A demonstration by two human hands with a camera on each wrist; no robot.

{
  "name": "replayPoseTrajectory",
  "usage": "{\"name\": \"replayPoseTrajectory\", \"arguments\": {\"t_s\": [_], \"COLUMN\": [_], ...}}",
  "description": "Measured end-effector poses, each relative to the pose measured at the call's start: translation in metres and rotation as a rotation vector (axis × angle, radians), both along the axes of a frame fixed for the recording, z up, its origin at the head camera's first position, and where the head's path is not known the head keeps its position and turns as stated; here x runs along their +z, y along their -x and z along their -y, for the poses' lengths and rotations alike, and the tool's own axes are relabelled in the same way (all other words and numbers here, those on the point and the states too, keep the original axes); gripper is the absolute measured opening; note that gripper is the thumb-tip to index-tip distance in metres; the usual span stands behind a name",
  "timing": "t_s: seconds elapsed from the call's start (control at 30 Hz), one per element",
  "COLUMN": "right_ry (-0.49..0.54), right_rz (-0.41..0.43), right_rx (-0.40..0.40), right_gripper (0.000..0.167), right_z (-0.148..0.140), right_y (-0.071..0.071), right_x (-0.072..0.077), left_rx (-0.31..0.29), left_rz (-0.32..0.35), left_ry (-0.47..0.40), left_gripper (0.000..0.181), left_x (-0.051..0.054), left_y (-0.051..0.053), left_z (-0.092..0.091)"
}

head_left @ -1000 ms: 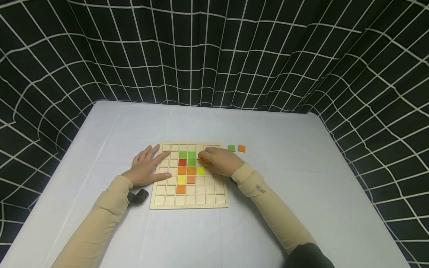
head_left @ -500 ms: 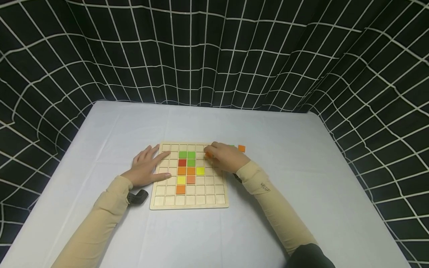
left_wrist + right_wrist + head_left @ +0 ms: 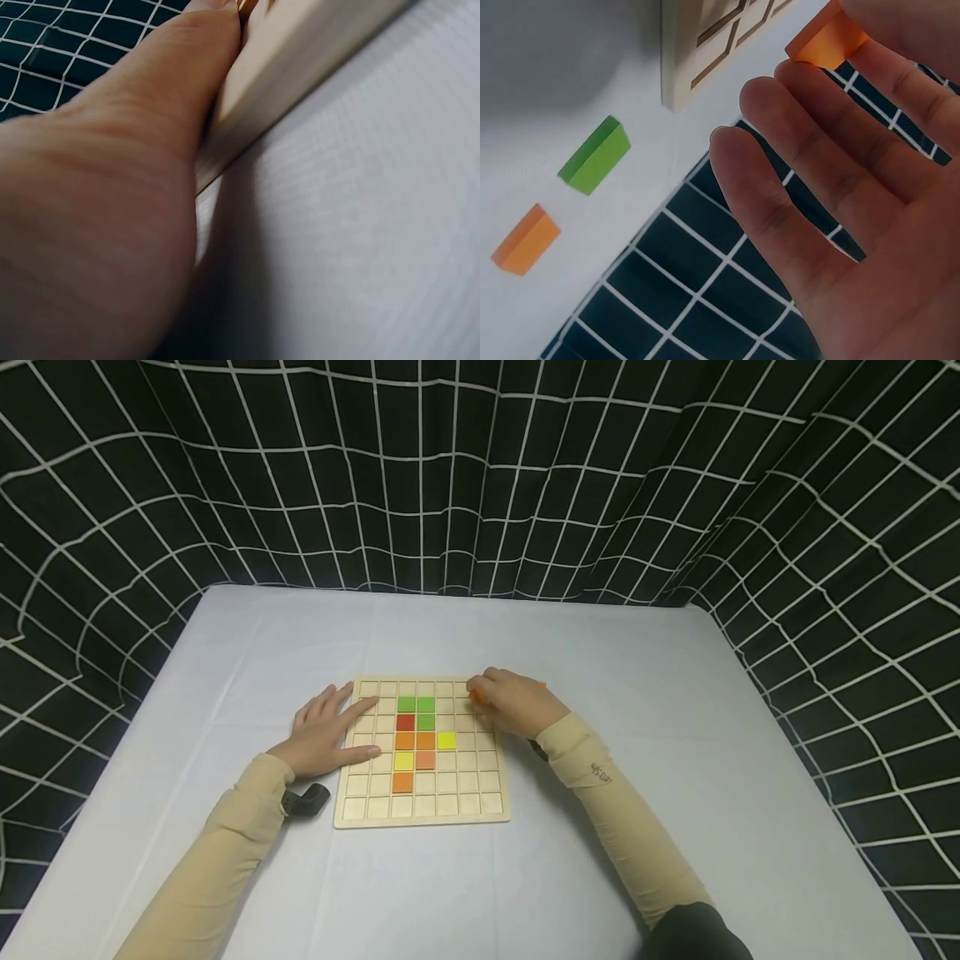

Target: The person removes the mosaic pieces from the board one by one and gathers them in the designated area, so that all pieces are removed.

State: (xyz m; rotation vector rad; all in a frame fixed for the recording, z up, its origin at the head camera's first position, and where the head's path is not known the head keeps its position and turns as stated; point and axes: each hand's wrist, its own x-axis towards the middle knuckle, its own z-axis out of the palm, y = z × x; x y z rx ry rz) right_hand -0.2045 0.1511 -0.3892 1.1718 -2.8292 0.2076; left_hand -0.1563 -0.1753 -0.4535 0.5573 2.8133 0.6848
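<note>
Head view: your left hand (image 3: 318,742) lies with fingers spread over the left edge of the wooden grid board (image 3: 468,785), gripping nothing; your right hand (image 3: 517,703), at the board's far right corner, half conceals the orange tile (image 3: 829,41) it pinches. Right wrist view: this tile shows plainly, as does a green tile (image 3: 595,155), masked from the head camera, near a second orange tile (image 3: 526,240) on the white table (image 3: 637,760).

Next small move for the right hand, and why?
Probably carry the pinched orange tile right, off the board, and set it on the table by the loose green tile and loose orange tile. The right hand has shifted rightward with it over the last second, toward those two.
</note>
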Motion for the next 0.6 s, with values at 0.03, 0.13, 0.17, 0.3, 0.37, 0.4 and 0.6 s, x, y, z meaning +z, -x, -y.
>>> {"name": "replayPoseTrajectory", "arguments": {"t_s": [0.03,0.13,0.17,0.3,0.37,0.4,0.6], "right_ry": [0.006,0.027,0.030,0.039,0.038,0.038,0.023], "right_rz": [0.004,0.003,-0.001,-0.013,-0.013,-0.011,0.002], "right_rx": [0.002,0.015,0.020,0.018,0.007,0.002,-0.026], "right_gripper": [0.022,0.021,0.021,0.020,0.021,0.022,0.024], "right_z": [-0.001,-0.003,-0.004,-0.007,-0.009,-0.009,-0.012], "right_y": [0.000,0.001,0.002,0.004,0.005,0.005,0.006], "right_x": [0.000,0.001,0.001,0.001,0.001,0.001,0.000], "left_rx": [0.000,0.000,0.000,0.000,0.001,0.002,0.004], "left_rz": [0.001,0.008,0.008,0.008,0.006,0.006,0.009], "left_ry": [0.003,0.008,0.006,-0.002,0.000,0.001,0.007], "left_gripper": [0.083,0.084,0.084,0.084,0.083,0.083,0.084], "left_x": [-0.001,-0.003,-0.003,-0.001,0.001,0.001,0.004], "left_y": [0.000,0.000,0.000,0.000,-0.001,-0.001,0.000], "left_z": [0.000,0.001,0.001,0.000,-0.001,-0.001,-0.002]}}
